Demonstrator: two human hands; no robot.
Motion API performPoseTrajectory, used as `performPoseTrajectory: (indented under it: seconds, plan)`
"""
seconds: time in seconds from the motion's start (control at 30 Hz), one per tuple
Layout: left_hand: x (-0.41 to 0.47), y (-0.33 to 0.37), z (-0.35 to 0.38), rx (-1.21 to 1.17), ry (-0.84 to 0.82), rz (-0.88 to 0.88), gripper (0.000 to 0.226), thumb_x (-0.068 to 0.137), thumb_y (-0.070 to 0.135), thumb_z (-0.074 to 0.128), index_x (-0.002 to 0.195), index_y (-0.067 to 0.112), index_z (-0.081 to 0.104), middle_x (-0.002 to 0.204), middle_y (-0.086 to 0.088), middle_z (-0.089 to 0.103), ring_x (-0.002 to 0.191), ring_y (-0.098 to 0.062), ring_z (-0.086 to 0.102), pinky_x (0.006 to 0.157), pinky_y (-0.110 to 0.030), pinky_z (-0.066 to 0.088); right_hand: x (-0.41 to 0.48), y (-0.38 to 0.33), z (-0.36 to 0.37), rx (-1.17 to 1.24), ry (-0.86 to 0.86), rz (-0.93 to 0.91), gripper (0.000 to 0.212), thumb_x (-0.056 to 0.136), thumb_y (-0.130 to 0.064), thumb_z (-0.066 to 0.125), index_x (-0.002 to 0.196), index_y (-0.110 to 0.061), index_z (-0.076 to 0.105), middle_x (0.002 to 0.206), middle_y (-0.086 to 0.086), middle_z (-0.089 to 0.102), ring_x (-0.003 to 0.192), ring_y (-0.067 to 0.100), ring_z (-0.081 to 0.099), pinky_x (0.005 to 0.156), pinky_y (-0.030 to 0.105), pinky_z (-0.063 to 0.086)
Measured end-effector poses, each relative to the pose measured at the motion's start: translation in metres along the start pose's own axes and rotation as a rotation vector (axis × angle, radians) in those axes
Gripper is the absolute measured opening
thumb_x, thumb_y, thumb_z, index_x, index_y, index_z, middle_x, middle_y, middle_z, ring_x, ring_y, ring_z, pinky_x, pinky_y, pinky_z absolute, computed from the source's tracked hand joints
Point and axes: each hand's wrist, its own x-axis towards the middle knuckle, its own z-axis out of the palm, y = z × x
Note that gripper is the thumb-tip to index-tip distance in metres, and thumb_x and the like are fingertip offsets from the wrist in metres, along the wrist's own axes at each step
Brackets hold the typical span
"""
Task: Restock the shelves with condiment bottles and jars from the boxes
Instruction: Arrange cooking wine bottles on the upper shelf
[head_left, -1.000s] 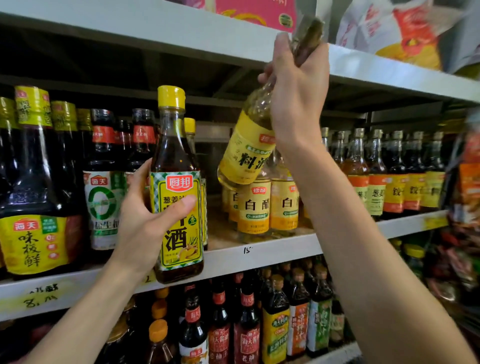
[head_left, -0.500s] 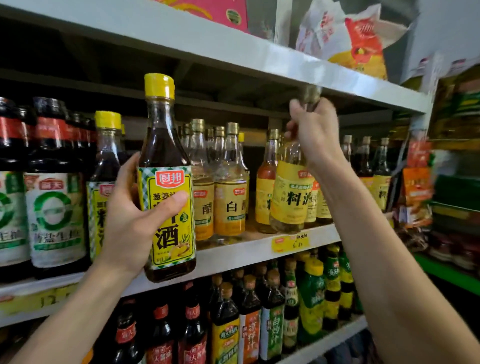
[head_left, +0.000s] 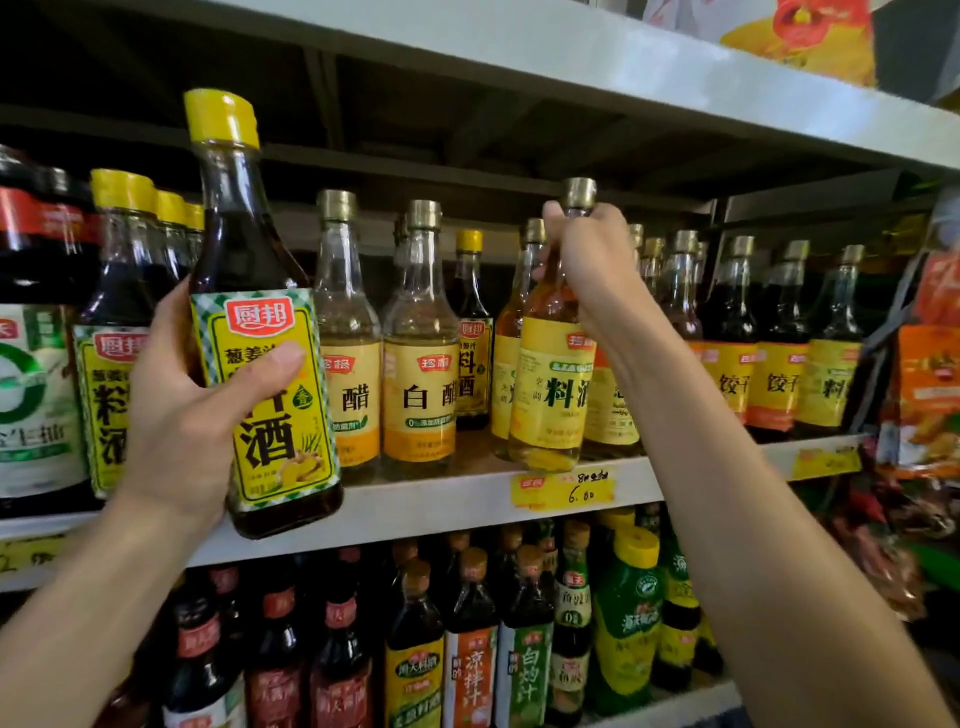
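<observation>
- Pale cooking-wine bottle (head_left: 550, 384), tilted high a second ago, now stands upright at the near edge of the middle shelf (head_left: 441, 499); right grip (head_left: 592, 254) clasps its neck
- Dark bottle (head_left: 265, 364) waits in the left grip (head_left: 192, 410), off the shelf, likely next

The person shows 2 bare forearms, the left forearm (head_left: 78, 613) and the right forearm (head_left: 753, 519), both slim and uncovered as far as they are seen. The left hand (head_left: 176, 415) and the right hand (head_left: 597, 260) are bare too, with slender fingers.
</observation>
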Motion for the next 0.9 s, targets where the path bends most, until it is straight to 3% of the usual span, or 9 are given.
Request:
performPoseTrajectory:
  seconds: [0.13,0.43,0.7,0.8,0.9]
  plan:
    - [0.0,-0.002,0.003,-0.004,0.035,-0.008,0.07,0.065,0.05,0.086,0.126,0.035,0.056,0.119,-0.014,0.068,0.098,-0.042,0.07,0.074,-0.063,0.056,0.004,0.003,0.006,-0.058,-0.037,-0.035,0.014,0.1,-0.031,0.053,0.101,-0.018,0.05,0.085,0.007,0.063,0.078,0.021,0.064,0.088,0.055,0.055]
    - [0.003,0.0,0.004,0.003,0.04,0.008,0.063,0.067,0.049,0.086,0.122,0.039,0.058,0.118,-0.01,0.069,0.097,-0.041,0.07,0.073,-0.061,0.057,0.013,0.014,0.005,-0.135,-0.021,-0.034,0.017,0.1,-0.031,0.053,0.105,-0.015,0.051,0.082,0.005,0.063,0.076,0.021,0.064,0.089,0.055,0.054]
    - [0.006,-0.004,0.007,0.011,0.023,-0.027,0.084,0.06,0.052,0.088,0.132,0.029,0.052,0.119,-0.014,0.068,0.099,-0.043,0.069,0.076,-0.061,0.057,0.017,0.033,0.002,-0.093,0.006,0.03,0.016,0.101,-0.027,0.053,0.088,-0.024,0.044,0.086,0.003,0.061,0.075,0.017,0.062,0.091,0.049,0.055]
    - [0.008,-0.005,0.006,0.033,0.008,-0.034,0.088,0.06,0.052,0.088,0.136,0.028,0.049,0.12,-0.013,0.068,0.1,-0.041,0.069,0.077,-0.06,0.057,0.02,0.036,0.005,-0.16,0.027,-0.001,0.017,0.101,-0.03,0.054,0.108,-0.016,0.049,0.097,0.006,0.064,0.085,0.02,0.066,0.09,0.048,0.055]
    - [0.008,-0.005,0.003,0.036,0.0,-0.042,0.081,0.065,0.044,0.087,0.135,0.03,0.049,0.12,-0.011,0.068,0.1,-0.041,0.07,0.076,-0.06,0.057,0.022,0.042,0.009,-0.309,0.1,-0.092,0.052,0.099,-0.032,0.056,0.141,-0.011,0.035,0.097,-0.002,0.06,0.089,0.018,0.065,0.084,0.04,0.055]
